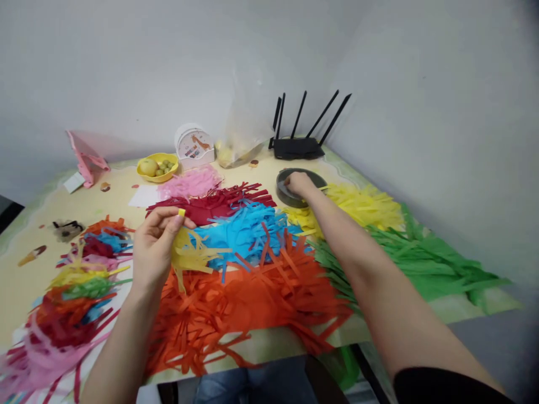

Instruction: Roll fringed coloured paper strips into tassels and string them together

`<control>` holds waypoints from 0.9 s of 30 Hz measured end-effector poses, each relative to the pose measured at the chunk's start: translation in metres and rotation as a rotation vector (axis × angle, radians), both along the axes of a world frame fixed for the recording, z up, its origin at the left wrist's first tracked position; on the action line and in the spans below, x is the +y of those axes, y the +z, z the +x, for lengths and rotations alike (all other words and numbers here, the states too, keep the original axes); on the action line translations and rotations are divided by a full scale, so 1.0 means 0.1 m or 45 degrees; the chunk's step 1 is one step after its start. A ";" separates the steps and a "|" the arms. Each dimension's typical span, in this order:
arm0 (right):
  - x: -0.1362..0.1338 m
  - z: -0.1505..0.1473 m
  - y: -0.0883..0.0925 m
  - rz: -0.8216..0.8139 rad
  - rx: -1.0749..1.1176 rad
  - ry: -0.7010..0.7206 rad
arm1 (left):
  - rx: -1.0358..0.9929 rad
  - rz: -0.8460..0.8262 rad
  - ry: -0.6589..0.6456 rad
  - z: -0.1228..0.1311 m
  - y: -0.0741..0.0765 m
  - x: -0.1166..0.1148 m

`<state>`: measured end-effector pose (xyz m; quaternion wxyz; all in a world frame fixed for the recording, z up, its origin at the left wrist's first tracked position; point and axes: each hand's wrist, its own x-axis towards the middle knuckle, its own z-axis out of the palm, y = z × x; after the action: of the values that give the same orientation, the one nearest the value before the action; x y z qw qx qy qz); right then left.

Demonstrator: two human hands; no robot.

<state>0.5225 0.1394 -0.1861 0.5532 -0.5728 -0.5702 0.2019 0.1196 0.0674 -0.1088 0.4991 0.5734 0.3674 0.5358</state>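
Note:
My left hand (155, 241) pinches the top of a yellow tissue-paper tassel (191, 253) between thumb and fingers, its fringe hanging down. My right hand (298, 183) reaches into a dark round dish (290, 197), fingers drawn together and pointing down; what they grip, if anything, is hidden. Between my arms lie piles of fringed paper: orange (248, 297), blue (252, 227) and dark red (210, 205). Beside my right forearm are yellow fringe (362, 206) and green fringe (438, 269). A strand of multicoloured tassels (80, 280) runs along the left.
At the back stand a black router (298, 148) with upright antennas, a clear plastic bag (242, 134), a white giraffe-print holder (196, 148) and a yellow fruit bowl (156, 177). Pink fringe (191, 182) lies before them. A pink folded object (86, 165) stands at left. Walls border the table.

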 end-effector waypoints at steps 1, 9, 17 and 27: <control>-0.02 0.03 0.02 -0.026 0.005 -0.046 | 0.015 -0.005 -0.017 0.00 0.01 -0.01; -0.71 -1.09 0.55 0.134 0.223 0.121 | 0.085 0.073 -0.172 0.13 0.03 -0.17; -1.42 -2.16 0.86 0.084 0.599 0.600 | 0.156 0.235 -0.194 0.15 0.07 -0.36; -1.55 -2.32 0.93 0.180 0.566 0.438 | 0.300 0.523 -0.005 0.09 0.15 -0.47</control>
<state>0.2909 -0.0158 -0.0932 0.6608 -0.3695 -0.5363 0.3731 0.1290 0.0205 -0.0936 0.3266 0.7222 0.3052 0.5278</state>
